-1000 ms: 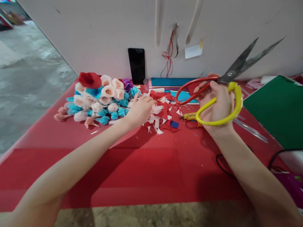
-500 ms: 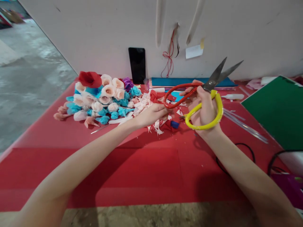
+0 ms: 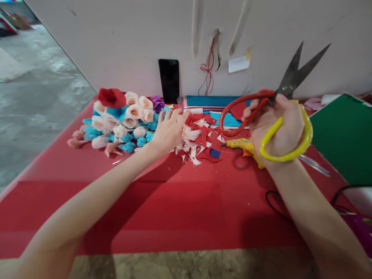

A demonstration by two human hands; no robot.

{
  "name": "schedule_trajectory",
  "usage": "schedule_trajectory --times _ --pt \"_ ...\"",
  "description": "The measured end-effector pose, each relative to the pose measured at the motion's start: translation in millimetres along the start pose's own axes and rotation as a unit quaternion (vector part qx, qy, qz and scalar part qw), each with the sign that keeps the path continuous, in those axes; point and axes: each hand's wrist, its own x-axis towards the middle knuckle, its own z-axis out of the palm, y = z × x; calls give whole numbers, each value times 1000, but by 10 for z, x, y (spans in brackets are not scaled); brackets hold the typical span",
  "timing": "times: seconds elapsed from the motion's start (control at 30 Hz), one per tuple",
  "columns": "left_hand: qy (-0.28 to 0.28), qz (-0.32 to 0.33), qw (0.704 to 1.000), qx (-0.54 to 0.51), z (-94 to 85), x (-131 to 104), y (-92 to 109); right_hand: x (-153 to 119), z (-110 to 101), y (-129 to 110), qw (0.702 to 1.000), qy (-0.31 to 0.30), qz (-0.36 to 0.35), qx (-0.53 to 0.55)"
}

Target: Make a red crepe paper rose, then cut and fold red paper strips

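My right hand (image 3: pixel 277 124) holds large scissors (image 3: pixel 289 87) with one red and one yellow handle, blades spread and pointing up and away. My left hand (image 3: pixel 170 130) is palm down over the left edge of a pile of red and white paper scraps (image 3: pixel 193 141), fingers apart. Whether its fingertips touch the scraps is hard to tell. Left of it lies a heap of paper flowers (image 3: pixel 133 112) in white, blue, red and purple. Below and left of the scissors, a yellow glue gun (image 3: pixel 244 145) rests on the red table (image 3: pixel 162 209).
A black phone (image 3: pixel 169 81) leans on the back wall beside a hanging red string (image 3: pixel 207 69). A blue strip (image 3: pixel 215 100) lies along the wall. At right are a green board (image 3: pixel 343 139), clear sticks (image 3: pixel 315 166) and a black cable (image 3: pixel 276 205).
My left hand has moved left, from beside the red handle to the scraps' left edge. My right hand has moved right and up with the scissors, uncovering the glue gun.
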Motion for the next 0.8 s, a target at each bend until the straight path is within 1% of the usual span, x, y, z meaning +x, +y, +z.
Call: schedule_trajectory --times 0.07,0.13,0.23,0.3,0.33,0.4,0.47,0.5,0.53,0.6,0.63,0.7,0.73,0.77,0.8 --pt "27 6 1000 5 -28 3 17 -7 -7 -22 1000 -16 2 -12" --pt "34 9 999 -15 -62 28 11 -15 -5 -37 999 -24 6 -30" --pt "24 13 998 -55 -132 72 -38 -26 10 -46 998 -32 13 -55" --pt "11 32 997 -68 -188 59 -66 -29 18 -53 997 -40 23 -68" --pt "7 51 996 -73 -215 29 -68 -29 19 -58 996 -43 28 -73" --pt "0 109 991 -73 -263 -87 -39 -32 15 -70 994 -49 43 -92" --pt "-17 183 981 -67 -293 -269 24 -41 5 -77 987 -69 73 -127" --pt "-40 194 978 -72 -298 -375 59 -49 0 -76 981 -83 92 -146" --pt "-81 186 976 -74 -297 -484 91 -60 -4 -72 975 -98 112 -165" --pt "-114 159 978 -69 -276 -689 126 -84 -5 -54 963 -123 143 -192" --pt "-130 167 975 -68 -261 -776 127 -96 -2 -43 959 -132 151 -199" --pt "-124 164 974 -96 -237 -910 99 -117 6 -23 954 -146 158 -211" --pt "-126 147 972 -136 -232 -957 76 -127 10 -17 952 -149 157 -217" --pt "-131 116 965 -198 -233 -993 51 -136 12 -12 950 -152 156 -224" --pt "-140 76 947 -279 -239 -1019 29 -145 11 -10 948 -155 155 -231"
